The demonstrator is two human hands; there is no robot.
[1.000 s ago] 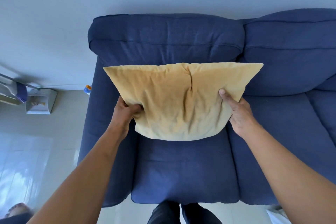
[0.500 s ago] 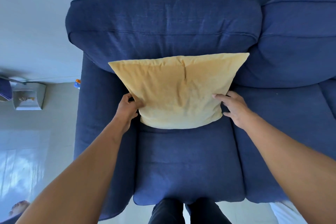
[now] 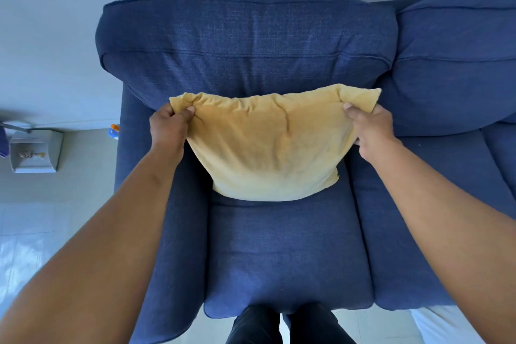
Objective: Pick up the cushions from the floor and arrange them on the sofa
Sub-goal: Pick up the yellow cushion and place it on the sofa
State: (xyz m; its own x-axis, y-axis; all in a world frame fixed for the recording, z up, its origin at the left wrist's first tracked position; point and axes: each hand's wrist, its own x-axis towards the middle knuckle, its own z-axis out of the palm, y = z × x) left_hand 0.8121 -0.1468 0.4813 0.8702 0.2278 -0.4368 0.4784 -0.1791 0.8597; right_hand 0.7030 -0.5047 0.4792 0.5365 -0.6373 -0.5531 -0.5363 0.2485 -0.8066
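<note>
Left hand [image 3: 167,127]: grip closed on the upper left corner of the yellow cushion [image 3: 272,148], thumb on the front face, cloth bunched under it. Right hand [image 3: 372,128]: grip closed on the upper right corner, thumb likewise on the front, the corner tip sticking out past the knuckles. Both forearms reach in from the lower edge of the view.

Cushion: stands on its lower edge on the seat [image 3: 284,254] of the blue sofa [image 3: 245,42], upper edge leaning against the back pad. Fabric wrinkled along the top between the two hands, with a crease running down the middle.

Sofa: left armrest [image 3: 156,246] just beside the left forearm. A second back pad [image 3: 452,64] sits to the right, next to the right hand.

Surroundings: pale tiled floor [image 3: 42,232] left of the sofa, with a grey dustpan [image 3: 35,152] near the wall and a small blue-and-orange bottle [image 3: 114,131] close to the armrest. Dark trouser legs [image 3: 279,327] at the bottom, against the seat front.
</note>
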